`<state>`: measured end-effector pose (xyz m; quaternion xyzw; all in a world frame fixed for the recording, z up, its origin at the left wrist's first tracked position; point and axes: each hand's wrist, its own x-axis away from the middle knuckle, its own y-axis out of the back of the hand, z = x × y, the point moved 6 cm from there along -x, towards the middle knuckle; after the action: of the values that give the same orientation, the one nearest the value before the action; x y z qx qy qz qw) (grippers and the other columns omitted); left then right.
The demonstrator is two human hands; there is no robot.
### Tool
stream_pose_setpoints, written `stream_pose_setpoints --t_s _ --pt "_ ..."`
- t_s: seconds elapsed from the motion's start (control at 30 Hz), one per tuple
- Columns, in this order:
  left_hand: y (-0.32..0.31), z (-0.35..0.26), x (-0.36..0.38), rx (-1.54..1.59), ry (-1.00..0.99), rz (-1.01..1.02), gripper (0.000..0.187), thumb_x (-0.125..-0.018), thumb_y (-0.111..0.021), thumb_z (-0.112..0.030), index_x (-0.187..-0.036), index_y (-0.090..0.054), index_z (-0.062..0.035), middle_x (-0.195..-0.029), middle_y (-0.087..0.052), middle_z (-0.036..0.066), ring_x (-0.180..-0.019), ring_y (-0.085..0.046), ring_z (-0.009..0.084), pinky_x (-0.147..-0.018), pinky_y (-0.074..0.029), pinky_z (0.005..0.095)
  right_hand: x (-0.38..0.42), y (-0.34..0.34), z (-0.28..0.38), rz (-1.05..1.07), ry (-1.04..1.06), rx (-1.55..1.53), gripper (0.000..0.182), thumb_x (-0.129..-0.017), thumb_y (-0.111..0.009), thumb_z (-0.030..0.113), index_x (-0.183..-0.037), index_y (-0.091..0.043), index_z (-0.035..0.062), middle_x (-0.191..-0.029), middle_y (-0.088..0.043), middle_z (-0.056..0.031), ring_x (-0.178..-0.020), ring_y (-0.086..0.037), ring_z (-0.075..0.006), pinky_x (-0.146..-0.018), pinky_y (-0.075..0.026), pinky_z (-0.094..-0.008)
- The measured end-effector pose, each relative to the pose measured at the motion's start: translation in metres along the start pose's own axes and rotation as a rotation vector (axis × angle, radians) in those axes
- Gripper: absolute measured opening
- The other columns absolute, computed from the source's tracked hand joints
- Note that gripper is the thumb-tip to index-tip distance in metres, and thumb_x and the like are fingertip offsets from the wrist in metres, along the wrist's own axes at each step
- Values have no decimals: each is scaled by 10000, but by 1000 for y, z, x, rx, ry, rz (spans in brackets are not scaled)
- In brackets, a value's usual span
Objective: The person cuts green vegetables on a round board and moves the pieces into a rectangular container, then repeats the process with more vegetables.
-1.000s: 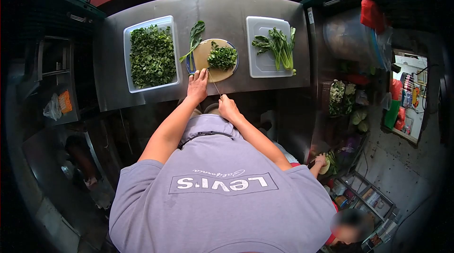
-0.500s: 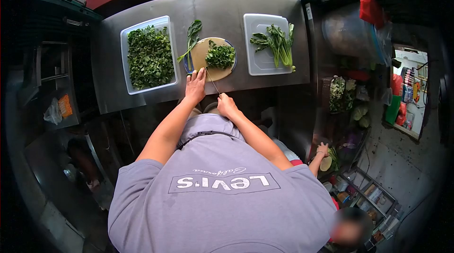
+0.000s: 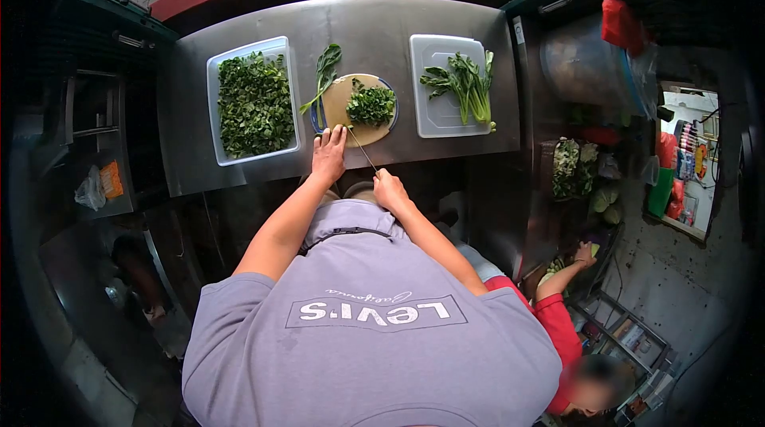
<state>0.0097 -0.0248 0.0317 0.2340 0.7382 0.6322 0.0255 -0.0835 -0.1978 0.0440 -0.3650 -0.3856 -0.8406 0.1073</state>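
Note:
My left hand [image 3: 328, 157] presses its fingertips down at the near edge of a round cutting board [image 3: 339, 96], over a green stalk that they mostly hide. My right hand [image 3: 390, 188] grips a knife [image 3: 363, 148], whose thin blade points up and left onto the board, close beside my left fingertips. A heap of chopped greens [image 3: 371, 104] lies on the board's right half. One whole leafy stalk [image 3: 327, 70] rests at the board's left edge, partly on the metal table.
The steel table [image 3: 358, 16] carries a clear tub [image 3: 213, 108] of cut greens at left and a pale plastic lid [image 3: 434, 120] with whole greens [image 3: 470, 88] at right. A co-worker's red sleeve [image 3: 558, 331] is near my right side, their arm stretched toward a side shelf.
The view has shifted slightly, so the table sits a little lower. My hands stay at the board's near edge. The co-worker has leaned in, their hand now farther right.

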Motion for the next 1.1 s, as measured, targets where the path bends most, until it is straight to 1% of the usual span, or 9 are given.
stream_pose_setpoints --t_s 0.13,0.23,0.37,0.57,0.67,0.73,0.93,1.03,1.1 --pt "-8 6 4 46 -38 -100 819 -764 -685 -87 -1545 -440 -84 -1584 -401 42 -1421 -371 281 -1115 -342 431 -7 8 2 -21 3 -9 293 -1039 -554 272 -1177 -621 23 -1127 -697 -303 -1091 -656 -490 -914 -529 -551" --pt "-4 7 7 41 -6 -97 776 -787 -652 -78 -1536 -450 -72 -1587 -403 39 -1417 -378 279 -1116 -342 429 -13 9 0 -64 14 10 267 -1037 -556 276 -1102 -612 24 -1060 -704 -300 -1034 -660 -506 -878 -531 -564" --pt "-1 5 5 53 25 -87 769 -792 -658 -98 -1531 -452 -60 -1579 -410 43 -1406 -392 282 -1117 -344 434 -8 8 2 -60 33 -12 270 -1036 -558 272 -1106 -610 16 -1050 -700 -305 -1028 -657 -509 -873 -529 -561" --pt "-3 -1 -5 54 -2 -96 757 -797 -661 -114 -1523 -458 -46 -1556 -434 58 -1409 -397 283 -1113 -354 442 -8 4 9 -37 112 -46 270 -1030 -564 255 -1100 -602 -3 -1049 -692 -315 -1027 -649 -514 -867 -522 -568" --pt "-1 1 -5 71 -2 -82 750 -802 -656 -117 -1522 -459 -43 -1551 -446 54 -1411 -396 275 -1110 -357 438 -12 -1 12 10 114 20 295 -1037 -549 287 -1153 -611 22 -1091 -701 -303 -1070 -663 -487 -913 -528 -557" --pt "-1 3 -3 76 -31 -112 748 -800 -658 -114 -1517 -463 -38 -1548 -453 48 -1406 -398 271 -1104 -360 437 -12 -3 12 18 107 16 271 -1031 -556 244 -1094 -597 -16 -1034 -689 -326 -1022 -649 -517 -870 -521 -573" --pt "-1 2 -4 65 -24 -78 756 -785 -663 -98 -1512 -466 -30 -1549 -439 42 -1402 -394 275 -1098 -360 435 -12 -6 14 -42 164 -35 274 -1036 -552 246 -1078 -588 -22 -1017 -686 -329 -1016 -650 -520 -855 -518 -579" --pt "1 2 -5 114 -7 -89 762 -777 -665 -86 -1512 -468 -41 -1539 -437 43 -1400 -392 279 -1098 -357 433 -14 -7 17 0 90 -18 279 -1040 -551 252 -1068 -592 -23 -1019 -686 -332 -1020 -647 -525 -859 -519 -578" --pt "1 4 -6 113 3 -76 765 -772 -667 -80 -1511 -470 -47 -1534 -436 43 -1400 -391 280 -1100 -356 435 -20 -10 20 -22 93 -32 281 -1041 -552 254 -1065 -596 -22 -1018 -687 -332 -1019 -648 -526 -860 -521 -577"
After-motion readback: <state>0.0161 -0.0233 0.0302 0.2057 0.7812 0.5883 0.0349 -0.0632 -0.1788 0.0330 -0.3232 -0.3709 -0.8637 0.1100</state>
